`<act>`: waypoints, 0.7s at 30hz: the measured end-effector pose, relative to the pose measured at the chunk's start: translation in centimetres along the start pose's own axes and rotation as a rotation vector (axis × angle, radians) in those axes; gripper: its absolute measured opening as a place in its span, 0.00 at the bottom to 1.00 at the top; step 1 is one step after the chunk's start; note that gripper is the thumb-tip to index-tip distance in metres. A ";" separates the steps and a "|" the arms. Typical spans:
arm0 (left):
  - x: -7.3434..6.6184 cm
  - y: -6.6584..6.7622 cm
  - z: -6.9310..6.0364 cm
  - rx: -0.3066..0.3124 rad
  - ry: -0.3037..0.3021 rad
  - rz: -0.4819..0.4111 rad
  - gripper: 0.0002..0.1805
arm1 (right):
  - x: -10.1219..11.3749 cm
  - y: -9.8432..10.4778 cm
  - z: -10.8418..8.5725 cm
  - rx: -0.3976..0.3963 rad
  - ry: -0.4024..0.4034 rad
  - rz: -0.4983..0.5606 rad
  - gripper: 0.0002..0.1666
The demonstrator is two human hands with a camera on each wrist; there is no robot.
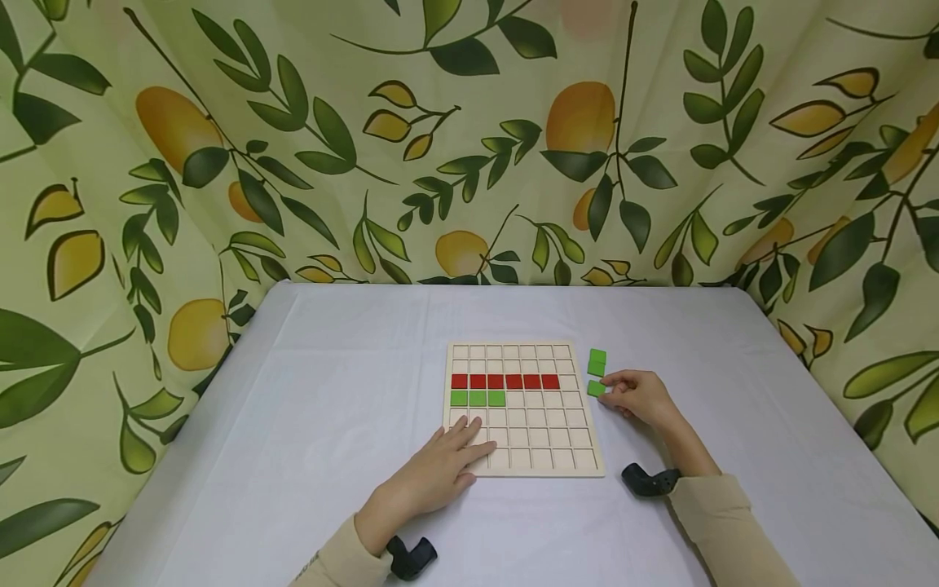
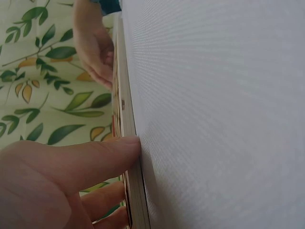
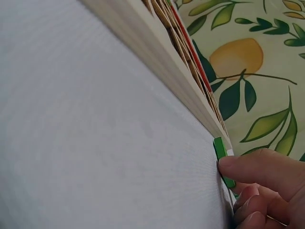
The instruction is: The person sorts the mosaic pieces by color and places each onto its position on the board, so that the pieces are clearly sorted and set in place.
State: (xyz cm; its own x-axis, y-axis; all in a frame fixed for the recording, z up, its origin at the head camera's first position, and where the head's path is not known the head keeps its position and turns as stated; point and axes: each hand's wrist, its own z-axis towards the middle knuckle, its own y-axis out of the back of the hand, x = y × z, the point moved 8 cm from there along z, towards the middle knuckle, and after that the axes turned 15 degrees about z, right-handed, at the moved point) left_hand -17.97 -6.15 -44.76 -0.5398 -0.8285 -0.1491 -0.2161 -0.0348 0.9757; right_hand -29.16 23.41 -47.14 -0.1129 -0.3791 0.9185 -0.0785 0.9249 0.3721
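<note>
A pale wooden grid board [image 1: 546, 436] lies flat on the table. One of its rows holds several red tiles [image 1: 513, 381], and three green tiles [image 1: 477, 398] sit in the row below. My left hand [image 1: 433, 471] rests on the board's lower left with fingers spread; its thumb [image 2: 109, 153] touches the side edge in the left wrist view. Beyond the board's right edge, my right hand [image 1: 641, 395] pinches a green tile [image 3: 220, 149] between thumb and fingers, low at the tablecloth. Just above it lie more green tiles [image 1: 597, 362], partly overlapping or touching.
A white cloth [image 1: 352, 350] covers the table. Behind and beside it hangs a curtain [image 1: 293, 204] printed with leaves and fruit. Black devices are strapped at the left wrist [image 1: 411, 558] and the right wrist [image 1: 649, 479].
</note>
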 end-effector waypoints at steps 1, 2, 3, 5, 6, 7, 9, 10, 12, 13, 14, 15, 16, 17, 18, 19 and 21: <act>0.0 0.0 0.0 0.000 0.000 0.000 0.26 | 0.0 0.0 0.0 -0.001 0.001 0.000 0.21; 0.0 0.0 0.0 0.001 0.000 0.001 0.26 | 0.1 0.0 -0.1 -0.003 0.002 0.001 0.21; 0.0 0.0 0.0 0.001 -0.001 0.000 0.26 | 0.1 0.0 -0.1 -0.004 0.002 0.001 0.22; 0.0 0.0 0.0 0.003 -0.001 -0.002 0.26 | 0.2 0.0 -0.1 -0.001 0.001 0.006 0.22; 0.0 0.1 0.0 0.003 -0.002 -0.001 0.26 | 0.2 0.0 -0.2 0.000 0.000 0.009 0.22; 0.0 0.1 -0.1 0.003 -0.003 -0.002 0.26 | 0.3 0.0 -0.2 0.002 0.000 0.012 0.22; 0.0 0.1 -0.1 0.002 -0.004 -0.004 0.26 | 0.3 0.0 -0.2 0.006 0.001 0.018 0.22; -0.1 0.1 -0.1 0.001 -0.005 -0.004 0.26 | 0.3 0.0 -0.2 0.006 0.001 0.020 0.22; -0.1 0.2 -0.1 -0.002 -0.006 -0.002 0.26 | 0.3 0.0 -0.2 0.005 0.002 0.024 0.22; -0.1 0.2 -0.1 -0.004 -0.006 -0.003 0.26 | 0.3 0.0 -0.2 0.004 0.005 0.027 0.22; -0.1 0.2 -0.1 -0.005 -0.006 -0.003 0.26 | 0.4 0.1 -0.2 0.003 0.007 0.030 0.22; -0.1 0.2 -0.1 -0.006 -0.007 -0.002 0.26 | 0.4 0.1 -0.2 0.002 0.007 0.035 0.22; -0.1 0.2 -0.1 -0.006 -0.007 0.001 0.26 | 0.5 0.1 -0.2 0.002 0.007 0.039 0.22; -0.1 0.2 -0.1 -0.007 -0.007 0.002 0.26 | 0.5 0.1 -0.2 0.003 0.009 0.044 0.22; -0.1 0.2 -0.1 -0.008 -0.008 0.004 0.26 | 0.5 0.1 -0.2 0.005 0.010 0.046 0.22; -0.1 0.2 -0.1 -0.008 -0.009 0.006 0.26 | 0.6 0.0 -0.2 0.008 0.012 0.048 0.22; -0.1 0.2 -0.1 -0.009 -0.010 0.008 0.26 | 0.6 0.0 -0.2 0.012 0.014 0.049 0.22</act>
State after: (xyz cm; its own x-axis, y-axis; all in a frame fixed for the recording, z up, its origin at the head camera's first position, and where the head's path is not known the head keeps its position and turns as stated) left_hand -17.87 -6.12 -44.53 -0.5497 -0.8231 -0.1428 -0.2043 -0.0333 0.9783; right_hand -29.00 23.22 -46.54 -0.1026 -0.3330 0.9373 -0.0853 0.9418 0.3252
